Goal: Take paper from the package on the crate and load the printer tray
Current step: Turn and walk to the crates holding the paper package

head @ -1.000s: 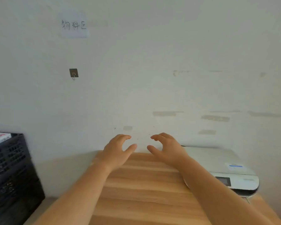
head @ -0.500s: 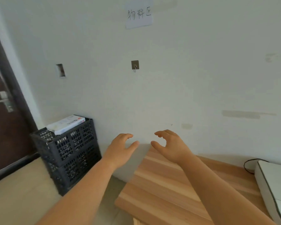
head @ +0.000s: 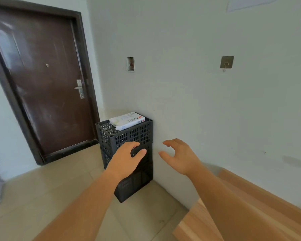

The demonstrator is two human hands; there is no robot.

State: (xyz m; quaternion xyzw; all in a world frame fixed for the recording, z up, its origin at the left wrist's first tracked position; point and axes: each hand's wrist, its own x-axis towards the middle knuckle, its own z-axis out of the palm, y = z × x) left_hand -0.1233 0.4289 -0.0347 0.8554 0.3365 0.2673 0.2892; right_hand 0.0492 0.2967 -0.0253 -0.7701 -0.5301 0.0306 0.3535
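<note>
A white paper package with red lettering lies on top of a stack of black perforated crates standing on the floor against the wall. My left hand hovers in front of the crates, below the package, fingers spread and empty. To its right, in front of the wall, my right hand is also open and empty. Neither hand touches the package. The printer is out of view.
A dark brown door with a metal handle fills the left. The wooden table's corner shows at the lower right. A metal hook and a wall opening are on the white wall. Beige tile floor surrounds the crates.
The view has swung left: the printer and most of the table left the frame, the door came in, and the crates with the package now sit centred and closer. Both hands stay open.
</note>
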